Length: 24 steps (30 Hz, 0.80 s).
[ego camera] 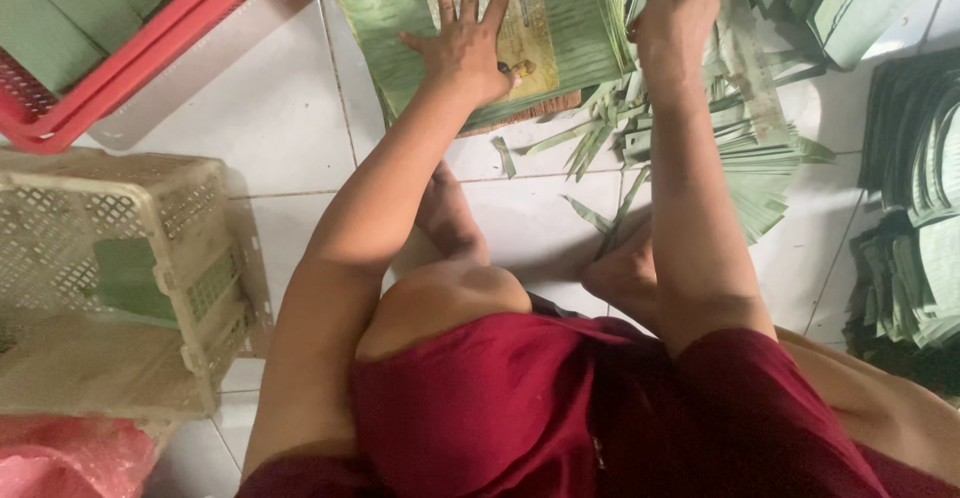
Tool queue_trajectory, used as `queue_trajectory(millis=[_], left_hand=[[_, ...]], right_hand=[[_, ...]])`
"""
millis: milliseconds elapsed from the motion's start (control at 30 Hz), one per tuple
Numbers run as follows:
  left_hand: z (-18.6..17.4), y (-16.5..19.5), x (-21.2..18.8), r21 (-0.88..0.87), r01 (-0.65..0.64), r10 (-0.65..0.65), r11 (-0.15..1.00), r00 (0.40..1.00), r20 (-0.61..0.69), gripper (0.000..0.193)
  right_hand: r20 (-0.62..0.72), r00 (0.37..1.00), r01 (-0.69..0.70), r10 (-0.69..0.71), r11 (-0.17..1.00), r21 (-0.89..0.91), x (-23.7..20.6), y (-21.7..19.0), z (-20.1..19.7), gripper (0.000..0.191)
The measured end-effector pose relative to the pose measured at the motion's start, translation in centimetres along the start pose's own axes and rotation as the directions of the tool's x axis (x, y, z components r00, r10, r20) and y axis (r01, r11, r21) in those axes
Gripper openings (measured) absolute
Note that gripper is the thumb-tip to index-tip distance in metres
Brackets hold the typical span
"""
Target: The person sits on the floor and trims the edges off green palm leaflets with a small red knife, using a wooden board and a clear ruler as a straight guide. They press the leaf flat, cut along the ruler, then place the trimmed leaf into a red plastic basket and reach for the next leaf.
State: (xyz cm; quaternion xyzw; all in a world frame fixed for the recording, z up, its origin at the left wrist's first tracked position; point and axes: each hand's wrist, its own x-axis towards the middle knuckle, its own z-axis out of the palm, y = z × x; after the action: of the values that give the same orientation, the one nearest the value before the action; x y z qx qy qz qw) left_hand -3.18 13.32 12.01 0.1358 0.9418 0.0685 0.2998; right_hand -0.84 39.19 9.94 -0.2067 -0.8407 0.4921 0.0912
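our left hand [468,46] lies flat, fingers spread, on the banana leaf [385,18] over a board on the tiled floor [290,128], so we press evenly while our right hand [672,8], grip unclear, works the leaf's edge.

Hands: two, a left hand [468,53] and a right hand [672,18]
Red crates: one red crate [150,48], top left
Cream crates: one cream crate [120,288], at the left edge
Large leaf sheets: one leaf sheet [385,18] under the left hand
Leaf stacks: one leaf stack [915,248], at the right edge
Leaf trimmings [600,138]: too many to count
Pink bags: one pink bag [70,458], bottom left
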Motion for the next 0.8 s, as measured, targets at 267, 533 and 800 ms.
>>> queue_trajectory(millis=[267, 533, 800], left_hand=[[-0.6, 0.4, -0.5, -0.019, -0.003, 0.002, 1.0, 1.0, -0.019, 0.126], [-0.7, 0.2, -0.5, -0.037, 0.003, -0.005, 0.999, 0.999, -0.035, 0.125], [0.0, -0.1, -0.2, -0.026, -0.011, 0.01, 1.0, 0.999, -0.035, 0.126]], right_hand=[[0.35, 0.869, 0.453, -0.349, 0.846, -0.281, -3.6, -2.2, 7.2, 0.014], [0.316, 0.931, 0.246, -0.18, 0.952, -0.181, -3.9, -1.1, 9.4, 0.026], [0.296, 0.944, 0.181, -0.146, 0.979, -0.095, -4.1, -2.2, 8.5, 0.028]])
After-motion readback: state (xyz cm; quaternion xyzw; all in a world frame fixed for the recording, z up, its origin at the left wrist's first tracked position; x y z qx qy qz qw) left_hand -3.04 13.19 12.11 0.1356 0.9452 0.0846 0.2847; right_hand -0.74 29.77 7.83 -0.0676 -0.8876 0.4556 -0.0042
